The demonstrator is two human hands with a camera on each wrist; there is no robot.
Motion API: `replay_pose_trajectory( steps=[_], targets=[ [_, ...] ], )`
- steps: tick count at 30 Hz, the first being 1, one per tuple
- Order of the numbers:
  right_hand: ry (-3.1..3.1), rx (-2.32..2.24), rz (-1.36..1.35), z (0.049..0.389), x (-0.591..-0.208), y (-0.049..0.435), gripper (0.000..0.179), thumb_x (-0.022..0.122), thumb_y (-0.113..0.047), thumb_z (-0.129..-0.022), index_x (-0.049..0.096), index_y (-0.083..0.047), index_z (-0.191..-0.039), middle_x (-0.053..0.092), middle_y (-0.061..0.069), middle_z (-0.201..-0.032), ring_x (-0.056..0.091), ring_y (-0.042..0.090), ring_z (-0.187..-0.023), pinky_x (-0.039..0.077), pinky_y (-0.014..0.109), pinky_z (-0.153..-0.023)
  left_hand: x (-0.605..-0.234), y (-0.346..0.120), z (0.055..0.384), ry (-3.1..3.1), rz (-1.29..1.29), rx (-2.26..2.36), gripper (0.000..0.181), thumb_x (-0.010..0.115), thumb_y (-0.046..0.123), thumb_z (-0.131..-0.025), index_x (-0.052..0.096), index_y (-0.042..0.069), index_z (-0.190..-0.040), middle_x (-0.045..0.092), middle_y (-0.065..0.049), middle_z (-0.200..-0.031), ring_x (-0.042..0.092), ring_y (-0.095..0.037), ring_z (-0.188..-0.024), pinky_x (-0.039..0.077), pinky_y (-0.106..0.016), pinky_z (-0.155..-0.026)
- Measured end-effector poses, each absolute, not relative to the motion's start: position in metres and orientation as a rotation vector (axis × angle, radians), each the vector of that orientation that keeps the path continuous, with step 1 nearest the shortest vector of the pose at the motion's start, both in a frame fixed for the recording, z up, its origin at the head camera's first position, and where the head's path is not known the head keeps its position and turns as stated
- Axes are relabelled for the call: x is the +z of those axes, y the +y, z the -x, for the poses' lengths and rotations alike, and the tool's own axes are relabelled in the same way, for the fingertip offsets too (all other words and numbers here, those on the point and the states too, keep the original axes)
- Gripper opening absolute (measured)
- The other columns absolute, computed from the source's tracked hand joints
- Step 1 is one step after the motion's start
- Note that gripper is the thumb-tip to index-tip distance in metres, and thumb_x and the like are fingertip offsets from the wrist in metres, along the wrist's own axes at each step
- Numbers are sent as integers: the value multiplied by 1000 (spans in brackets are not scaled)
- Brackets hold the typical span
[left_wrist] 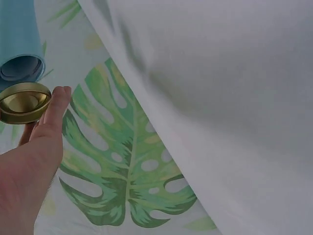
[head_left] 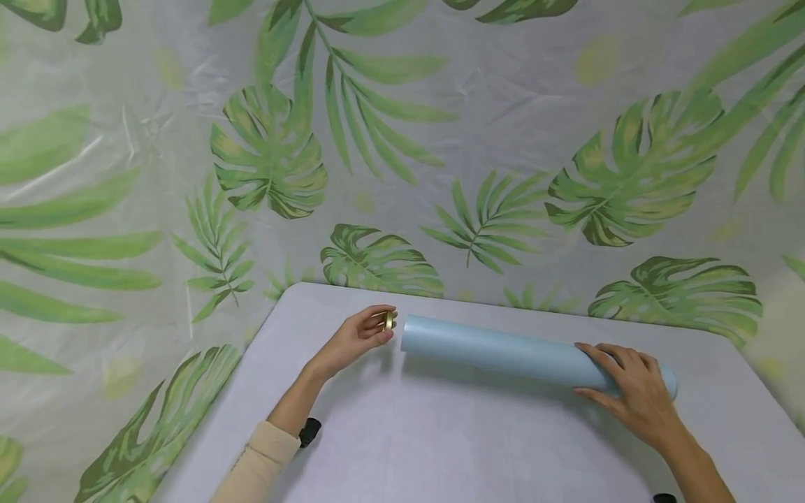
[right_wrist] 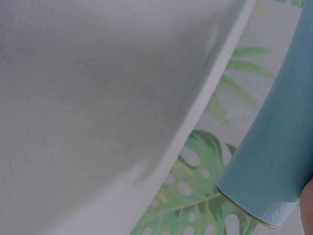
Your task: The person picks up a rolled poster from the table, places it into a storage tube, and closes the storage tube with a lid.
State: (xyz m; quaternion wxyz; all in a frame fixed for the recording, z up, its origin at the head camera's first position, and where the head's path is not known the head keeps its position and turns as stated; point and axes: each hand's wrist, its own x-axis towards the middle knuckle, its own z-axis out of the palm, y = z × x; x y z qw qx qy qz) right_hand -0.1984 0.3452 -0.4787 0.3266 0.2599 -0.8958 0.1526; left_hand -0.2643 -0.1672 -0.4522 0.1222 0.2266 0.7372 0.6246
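Observation:
My right hand [head_left: 638, 395] grips a long light-blue cardboard tube [head_left: 503, 349] near its right end and holds it almost level over the table, tilted down a little to the right. In the left wrist view the tube's near end [left_wrist: 22, 56] is open and hollow. Just left of that end, my left hand [head_left: 358, 339] pinches a round gold-coloured metal cap [left_wrist: 25, 103] between thumb and fingers. A small gap shows between cap and tube in the head view. Most of the right hand is out of the right wrist view, where the blue tube [right_wrist: 274, 137] fills the right side.
Below both hands lies a white-covered table [head_left: 478, 447] with rounded far corners. A pale sheet printed with green leaves [head_left: 390, 140] spreads beyond its edge. Dark wrist cameras, such as the left one [head_left: 309, 432], sit at the wrists.

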Motion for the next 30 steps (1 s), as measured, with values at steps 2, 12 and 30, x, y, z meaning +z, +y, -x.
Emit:
replay_pose_trajectory(
  steps=[2, 12, 30],
  targets=[
    [-2339, 401, -681, 198, -478, 345, 80, 79, -63, -74, 66, -20, -140, 67, 19, -118, 60, 39, -106, 39, 64, -90, -452, -165, 263, 2135, -678, 1838, 60, 65, 19, -104, 40, 6, -157, 42, -17, -163, 41, -36, -152, 50, -33, -111],
    [-2355, 406, -688, 200, -475, 341, 88, 93, -31, -58, 65, -19, -141, 66, 20, -120, 59, 40, -109, 38, 64, -93, -452, -157, 260, 2079, -695, 1866, 61, 64, 17, -104, 39, 6, -158, 39, -16, -165, 43, -39, -150, 52, -32, -110],
    [-2315, 412, -711, 200, -472, 338, 79, 69, -70, -80, 65, -19, -141, 67, 15, -118, 60, 38, -107, 38, 65, -91, -453, -155, 256, 2054, -712, 1854, 59, 65, 16, -104, 41, 11, -157, 39, -16, -165, 42, -39, -150, 51, -33, -111]
  ],
)
